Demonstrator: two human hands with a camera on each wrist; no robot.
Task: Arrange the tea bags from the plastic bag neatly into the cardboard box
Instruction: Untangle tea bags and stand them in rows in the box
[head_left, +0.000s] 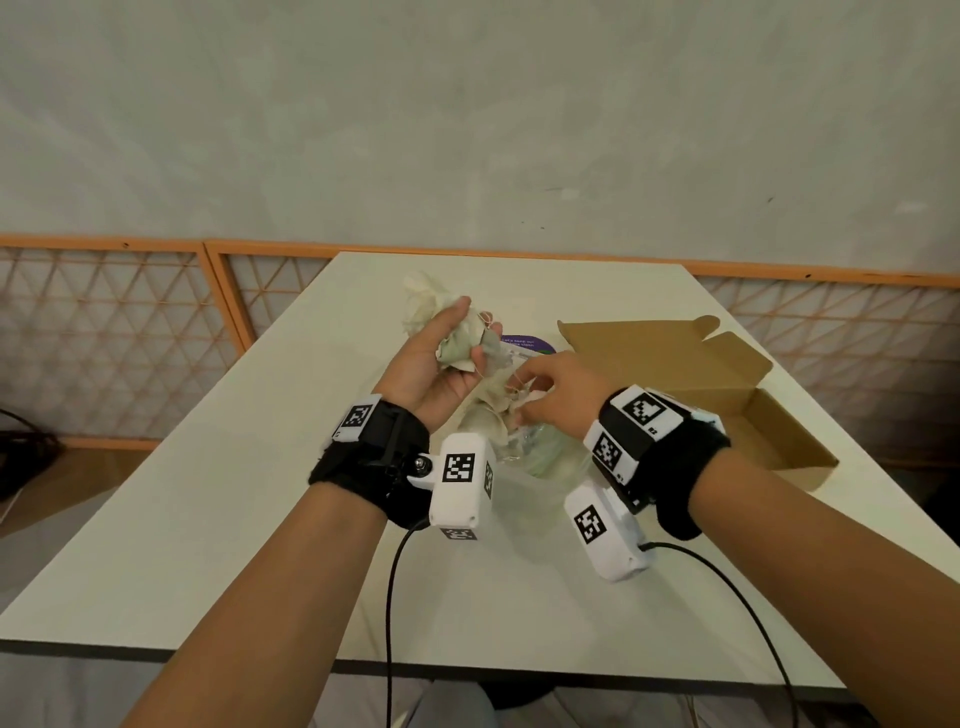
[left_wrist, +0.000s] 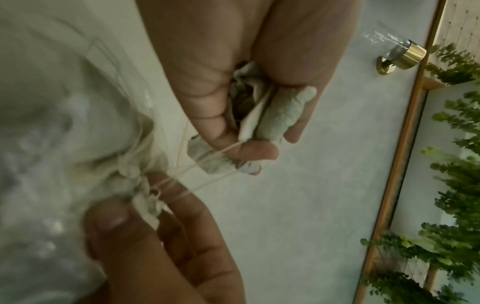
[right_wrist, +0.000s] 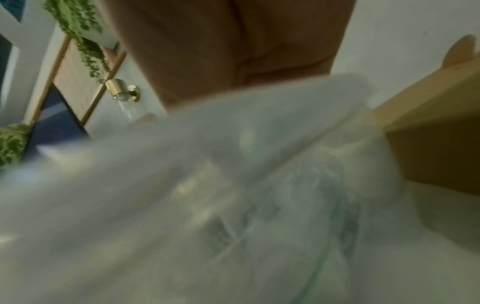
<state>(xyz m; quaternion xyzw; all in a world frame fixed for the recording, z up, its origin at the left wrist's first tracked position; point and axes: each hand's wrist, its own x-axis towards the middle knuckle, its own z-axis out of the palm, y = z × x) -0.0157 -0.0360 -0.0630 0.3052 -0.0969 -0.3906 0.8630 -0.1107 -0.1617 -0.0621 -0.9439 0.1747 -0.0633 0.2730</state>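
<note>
Head view gives the layout: the left hand, palm up and raised above the white desk, curls its fingers round a clump of crumpled pale grey-green paper tea bags, while the right hand sits just to its right and lower, at the mouth of the clear, crinkled plastic bag lying between the two wrists. Left wrist view settles the grip: the right hand's thumb and fingers pinch another small tea bag at the edge of the plastic, and thin cream strings run taut from that pinch up and across to the clump in the left hand, so the two lots look tied together by tangled thread. Right wrist view is mostly blurred plastic and tells little about the fingers. Now the key relation: the open brown cardboard box, lid flap standing back, lies off to the right of both hands, its long side running away towards the far right. The right hand is clearly the nearer one; the left would have to cross over the bag. More pale tea bags sit heaped beyond the left hand. Nothing shows inside the box from here, so the arranging looks barely begun.
</note>
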